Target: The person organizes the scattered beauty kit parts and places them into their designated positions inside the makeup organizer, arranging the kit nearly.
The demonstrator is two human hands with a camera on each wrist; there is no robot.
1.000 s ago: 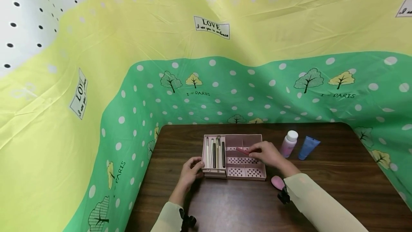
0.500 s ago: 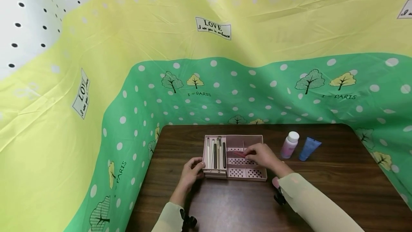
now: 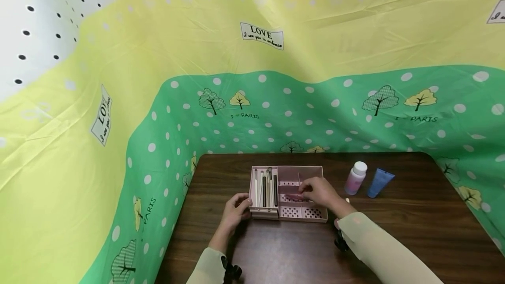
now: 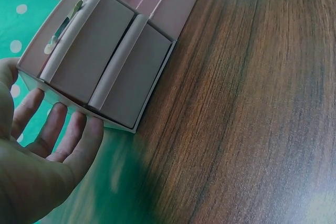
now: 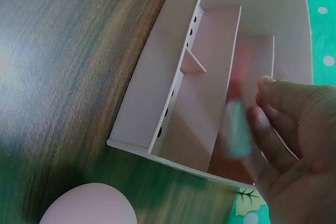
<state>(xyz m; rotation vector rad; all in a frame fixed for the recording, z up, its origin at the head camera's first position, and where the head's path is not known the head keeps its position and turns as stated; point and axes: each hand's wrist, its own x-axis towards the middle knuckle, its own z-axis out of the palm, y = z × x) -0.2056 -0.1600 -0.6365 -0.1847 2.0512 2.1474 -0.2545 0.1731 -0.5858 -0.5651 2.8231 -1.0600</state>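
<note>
A pink desk organizer (image 3: 303,219) stands on the table, its left compartment filled with several makeup brushes (image 3: 263,189). My left hand (image 3: 234,208) rests on its left side; in the left wrist view the fingertips (image 4: 94,127) touch the side wall below two drawers (image 4: 94,51). Over the organizer's right half is my right hand (image 3: 318,192), fingers bent. A small red tube with a clear end (image 5: 237,124), blurred, is at its fingertips inside a middle compartment. The fingers look loose around the tube, and the thumb appears apart from it.
A white-capped pink bottle (image 3: 356,178) and a blue squeeze tube (image 3: 379,183) stand right of the organizer. A pink egg-shaped sponge (image 5: 89,207) lies near its front right corner. A patterned curtain (image 3: 236,100) borders the dark wooden table (image 3: 284,253).
My right hand has moved left and slightly down over the organizer, taking the red tube from above into the middle compartment. The left hand stays at the organizer's side.
</note>
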